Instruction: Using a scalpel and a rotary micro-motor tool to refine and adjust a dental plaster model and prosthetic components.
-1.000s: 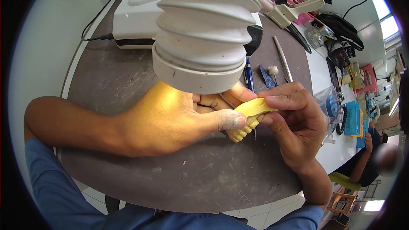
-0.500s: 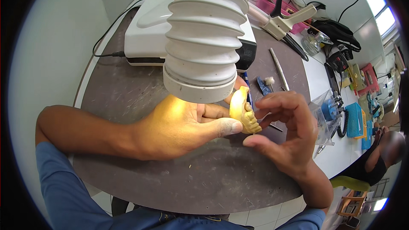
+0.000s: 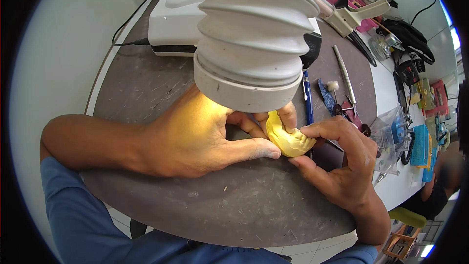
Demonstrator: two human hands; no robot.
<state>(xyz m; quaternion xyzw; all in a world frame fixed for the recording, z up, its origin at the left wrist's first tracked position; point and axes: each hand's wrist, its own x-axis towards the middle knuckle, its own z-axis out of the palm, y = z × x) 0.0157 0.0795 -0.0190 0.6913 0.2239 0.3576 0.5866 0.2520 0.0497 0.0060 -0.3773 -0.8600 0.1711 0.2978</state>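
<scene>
A yellow dental cast (image 3: 288,142) with a row of moulded teeth lies between both hands under a white corrugated extraction hose (image 3: 249,90). My left hand (image 3: 195,137) grips the cast from the left, thumb beside its lower edge and fingertips at its upper part. My right hand (image 3: 344,164) pinches it from the right, index finger near the teeth and thumb at the lower edge. Just beyond the cast are a blue pen (image 3: 308,98), a blue speckled piece (image 3: 326,97), a small white-tipped bit (image 3: 333,86) and a metal rod (image 3: 344,73).
A grey worktop (image 3: 224,205) carries a white machine (image 3: 173,24) and a caulking-type gun (image 3: 356,14). To the right are a clear box (image 3: 391,142), a blue basket (image 3: 420,146) and other tools. A co-worker (image 3: 435,186) sits at the far right.
The cast has been turned so its teeth now face up and right. My right hand has gone from loose, spread fingers half a second ago to gripping the cast again.
</scene>
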